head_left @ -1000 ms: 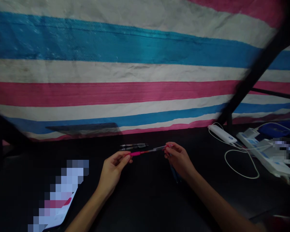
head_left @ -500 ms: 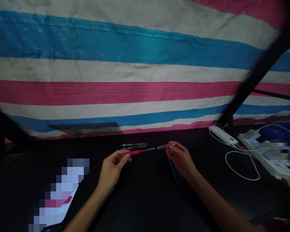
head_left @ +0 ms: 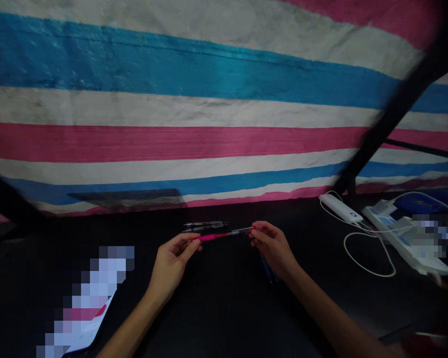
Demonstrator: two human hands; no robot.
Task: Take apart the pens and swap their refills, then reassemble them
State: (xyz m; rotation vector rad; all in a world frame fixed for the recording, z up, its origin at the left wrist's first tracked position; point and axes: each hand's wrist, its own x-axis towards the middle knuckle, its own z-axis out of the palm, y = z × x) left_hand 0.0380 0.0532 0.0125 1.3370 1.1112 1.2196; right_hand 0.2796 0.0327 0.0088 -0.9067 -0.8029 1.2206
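My left hand (head_left: 177,256) pinches the pink grip section of a pen (head_left: 209,237), whose thin refill points right. Between finger and thumb, my right hand (head_left: 272,246) holds the clear pen barrel (head_left: 242,230) with a pink end. The refill's tip meets or overlaps the open end of the barrel; whether it is inside I cannot tell. Behind the left fingers lie dark pens (head_left: 205,226) on the black table. A blue pen (head_left: 268,271) lies below my right hand, partly hidden by it.
A phone or tablet (head_left: 84,335) with a lit, blurred screen lies at the left. To the right are a white power bank (head_left: 340,208), a power strip (head_left: 406,243) with plugs, and looped white cables (head_left: 369,273). A striped tarpaulin (head_left: 194,144) hangs behind the table (head_left: 216,308).
My right hand has moved left, bringing the clear barrel up to the refill, so the gap between them has closed. My left hand keeps its pinch on the pink grip.
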